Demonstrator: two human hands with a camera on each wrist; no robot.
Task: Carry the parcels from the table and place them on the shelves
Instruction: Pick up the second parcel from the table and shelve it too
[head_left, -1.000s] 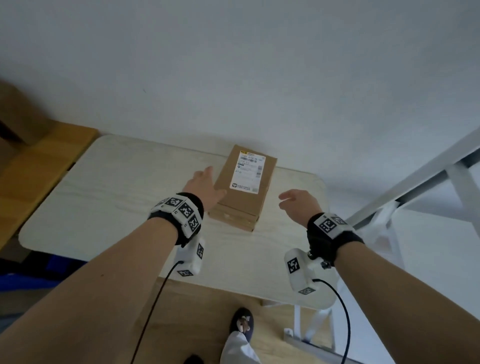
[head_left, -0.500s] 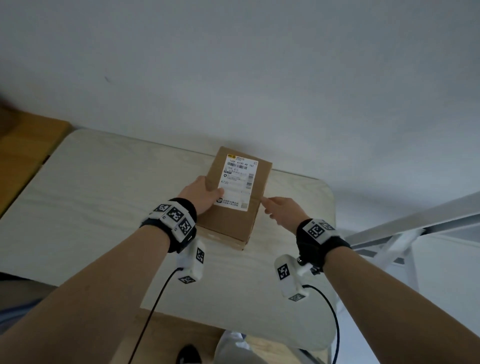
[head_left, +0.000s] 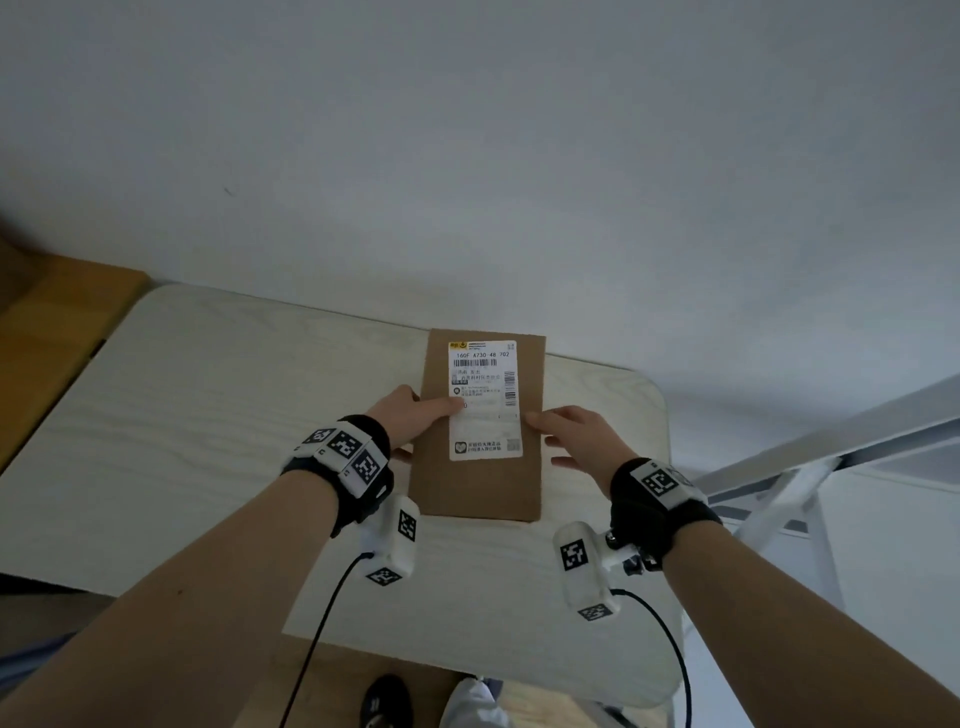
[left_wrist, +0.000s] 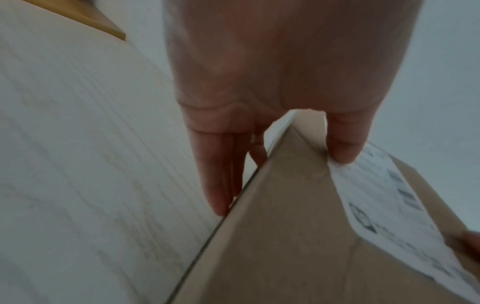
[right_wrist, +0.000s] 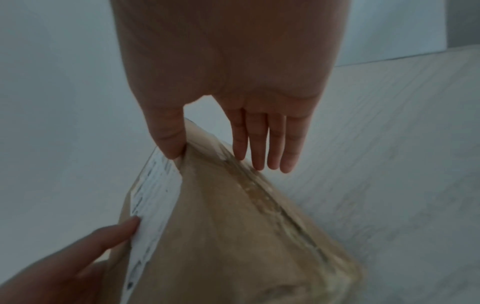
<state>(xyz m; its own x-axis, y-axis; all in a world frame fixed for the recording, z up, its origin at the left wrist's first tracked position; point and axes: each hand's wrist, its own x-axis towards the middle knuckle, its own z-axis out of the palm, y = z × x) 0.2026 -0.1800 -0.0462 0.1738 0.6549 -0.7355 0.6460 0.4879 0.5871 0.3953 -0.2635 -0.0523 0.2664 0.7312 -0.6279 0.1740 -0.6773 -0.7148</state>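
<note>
Brown cardboard parcel (head_left: 480, 431) lies flat on the pale table (head_left: 208, 415), near its far right corner, white shipping label (head_left: 484, 400) face up. Left hand (head_left: 415, 415) grasps the parcel's left edge: thumb on top at the label's edge, fingers (left_wrist: 221, 181) down the side wall, tips at the table line. Right hand (head_left: 576, 441) grasps the right edge the same way, thumb on top, fingers (right_wrist: 270, 148) reaching down the taped side. Parcel looks still seated on the table; cannot tell whether any edge has left the surface. Judgement: the step is the lift. To do it well, work the fingertips under both long edges, squeeze evenly from both sides, raise level, then turn toward the white metal frame (head_left: 805, 467) at right, likely the shelves. Risk: thumbs sliding on the smooth label. Containers: the parcel is sealed, contents unseen; no shelf board shows clearly, so nothing can be said of what the shelves hold.
</note>
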